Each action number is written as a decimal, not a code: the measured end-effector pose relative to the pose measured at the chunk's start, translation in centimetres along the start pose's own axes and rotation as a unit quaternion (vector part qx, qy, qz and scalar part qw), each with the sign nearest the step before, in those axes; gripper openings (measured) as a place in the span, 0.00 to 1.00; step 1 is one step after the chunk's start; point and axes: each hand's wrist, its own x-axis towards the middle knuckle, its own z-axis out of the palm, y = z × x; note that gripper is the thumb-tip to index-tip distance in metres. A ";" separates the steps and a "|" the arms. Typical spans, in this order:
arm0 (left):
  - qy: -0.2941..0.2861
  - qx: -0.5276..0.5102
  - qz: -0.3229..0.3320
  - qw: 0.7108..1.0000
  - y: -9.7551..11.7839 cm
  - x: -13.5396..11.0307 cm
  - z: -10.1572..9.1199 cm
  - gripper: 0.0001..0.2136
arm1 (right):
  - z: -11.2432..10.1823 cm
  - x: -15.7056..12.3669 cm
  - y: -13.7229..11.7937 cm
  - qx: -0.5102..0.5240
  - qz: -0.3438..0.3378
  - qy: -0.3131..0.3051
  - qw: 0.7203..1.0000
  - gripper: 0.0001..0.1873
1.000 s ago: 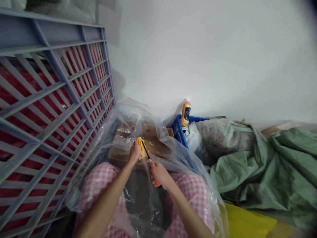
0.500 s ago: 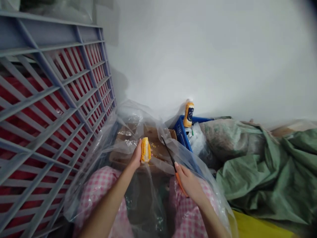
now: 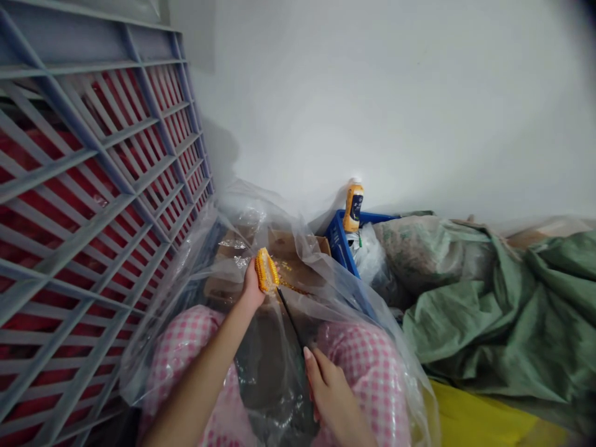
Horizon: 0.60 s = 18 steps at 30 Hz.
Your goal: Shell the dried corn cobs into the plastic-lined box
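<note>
Pink gingham trousers (image 3: 370,366) under clear plastic sheeting (image 3: 274,379). Right hand (image 3: 331,397): fingers curled, any grip hidden by the plastic. Narrow black blade (image 3: 291,320), tip just beside the cob. Left hand (image 3: 252,287): closed around yellow corn cob (image 3: 266,270), held above cardboard box (image 3: 291,245). Visible side of cob: kernels left on. Loose kernels (image 3: 291,284): a few, in the box. Farther off: orange sauce bottle (image 3: 353,205), blue plastic crate (image 3: 339,245).
</note>
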 end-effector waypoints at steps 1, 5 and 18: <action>0.004 -0.003 0.001 1.000 -0.1 0.1 0.0 0.19 | 0.2 -0.1 0.0 -0.004 -0.001 0.002 1.000 0.24; 0.006 -0.008 -0.005 1.000 -0.4 0.1 -0.1 0.18 | 0.8 -0.2 -0.2 -0.013 -0.002 0.009 1.000 0.22; 0.035 0.050 -0.020 0.998 -1.3 0.7 -0.3 0.18 | 2.4 -0.1 -1.4 -0.218 -0.015 0.109 0.970 0.18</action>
